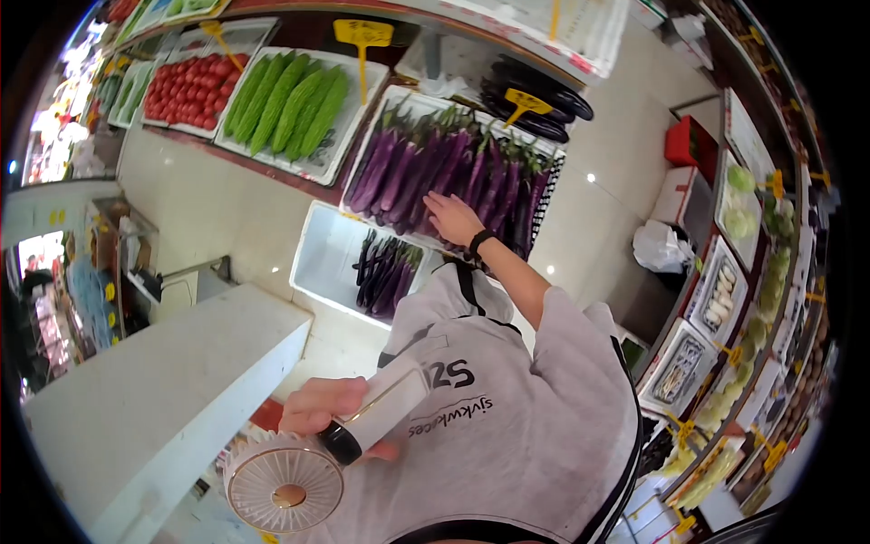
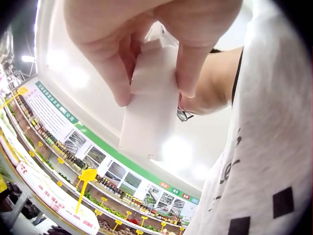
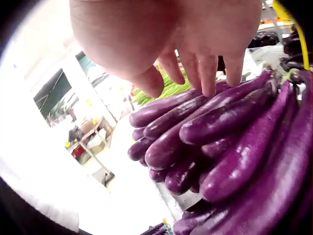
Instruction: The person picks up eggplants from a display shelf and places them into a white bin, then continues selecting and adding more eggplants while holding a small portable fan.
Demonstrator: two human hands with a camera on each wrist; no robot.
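My left hand (image 1: 331, 408) grips the white handle of a small handheld fan (image 1: 285, 485), whose round ribbed head points down toward the lower left of the head view. In the left wrist view its fingers and thumb pinch the pale handle (image 2: 152, 98) from both sides. Long purple eggplants (image 1: 471, 168) lie side by side in a white tray (image 1: 349, 210). Over their near ends reaches my right hand (image 1: 453, 220), with a dark band at the wrist. Close up, its fingers are extended and their tips are right at the upper eggplants (image 3: 220, 117).
Bitter melons (image 1: 285, 104) and tomatoes (image 1: 190, 89) fill trays left of the eggplants. Darker eggplants (image 1: 535, 100) lie behind. Below the stand, a white box (image 1: 317, 245) holds more eggplants. A white counter (image 1: 163, 390) stands at left; vegetable shelves line the right.
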